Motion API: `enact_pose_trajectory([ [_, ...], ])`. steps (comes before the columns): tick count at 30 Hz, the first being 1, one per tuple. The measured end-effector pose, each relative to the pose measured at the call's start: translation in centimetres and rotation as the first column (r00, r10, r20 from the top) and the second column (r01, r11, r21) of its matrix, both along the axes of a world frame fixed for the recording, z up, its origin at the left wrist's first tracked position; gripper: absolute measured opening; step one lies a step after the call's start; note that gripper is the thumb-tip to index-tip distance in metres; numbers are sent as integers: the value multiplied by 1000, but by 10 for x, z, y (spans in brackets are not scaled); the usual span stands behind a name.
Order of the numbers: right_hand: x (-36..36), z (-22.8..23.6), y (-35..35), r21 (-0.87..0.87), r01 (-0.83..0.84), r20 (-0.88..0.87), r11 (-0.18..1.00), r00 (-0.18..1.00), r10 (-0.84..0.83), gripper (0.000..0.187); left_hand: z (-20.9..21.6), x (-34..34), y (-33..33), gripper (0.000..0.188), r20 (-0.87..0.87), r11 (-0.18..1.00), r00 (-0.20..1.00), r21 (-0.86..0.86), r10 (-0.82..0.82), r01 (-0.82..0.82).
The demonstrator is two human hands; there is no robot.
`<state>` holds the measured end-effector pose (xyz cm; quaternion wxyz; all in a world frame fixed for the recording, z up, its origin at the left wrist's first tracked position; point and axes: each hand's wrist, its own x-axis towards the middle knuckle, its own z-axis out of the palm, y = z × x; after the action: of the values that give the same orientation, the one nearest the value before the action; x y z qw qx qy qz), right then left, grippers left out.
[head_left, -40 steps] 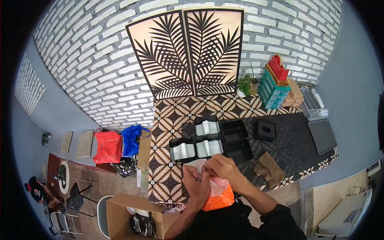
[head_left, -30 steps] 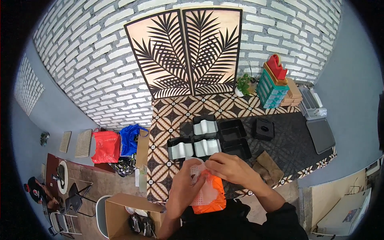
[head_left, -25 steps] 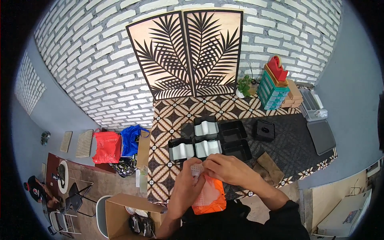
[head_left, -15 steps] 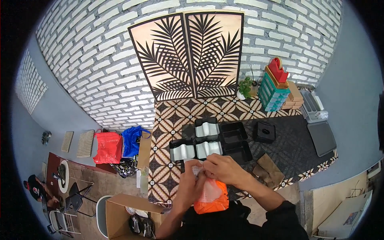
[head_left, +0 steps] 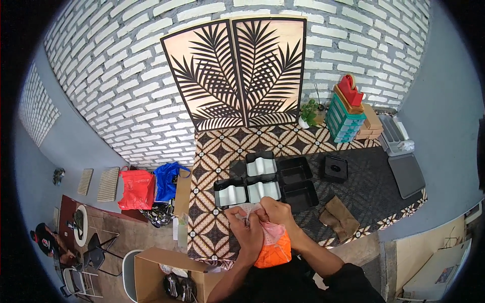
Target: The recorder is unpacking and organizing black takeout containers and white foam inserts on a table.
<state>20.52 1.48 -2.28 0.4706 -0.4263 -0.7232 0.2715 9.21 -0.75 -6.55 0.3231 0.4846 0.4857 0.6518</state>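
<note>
Between my hands, close to the table's front edge, is a plastic bag with an orange lower part and a clear, crumpled top. My left hand is closed on the bag's clear top from the left. My right hand pinches the same top from the right, its fingers close to the left ones. What lies inside the bag is hidden. Just beyond the hands stand black trays with pale grey wavy inserts, and beside them two black trays without inserts.
A black lidded box and a folded brown cloth lie to the right on the dark mat. Teal drawers and a potted plant stand at the back. An open cardboard box with dark items sits lower left.
Both hands have shifted slightly with the bag, whose orange part is now a little further right. More of the clear plastic top shows, pulled up between the fingers.
</note>
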Motion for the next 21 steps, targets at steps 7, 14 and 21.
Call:
enact_pose_trajectory([
  [7, 1, -2, 1, -53, 21, 37, 998, 999, -19, 26, 13, 5, 1, 26, -70, 997, 995, 35, 76, -74],
  [14, 20, 10, 11, 273, -106, 100, 956, 992, 82, 25, 59, -24, -6, 25, -374, 986, 914, -110, -159, 127],
  [21, 20, 14, 4, 249, -95, 66, 964, 995, 81, 26, 71, -35, 5, 21, -570, 976, 806, 32, -160, 216],
])
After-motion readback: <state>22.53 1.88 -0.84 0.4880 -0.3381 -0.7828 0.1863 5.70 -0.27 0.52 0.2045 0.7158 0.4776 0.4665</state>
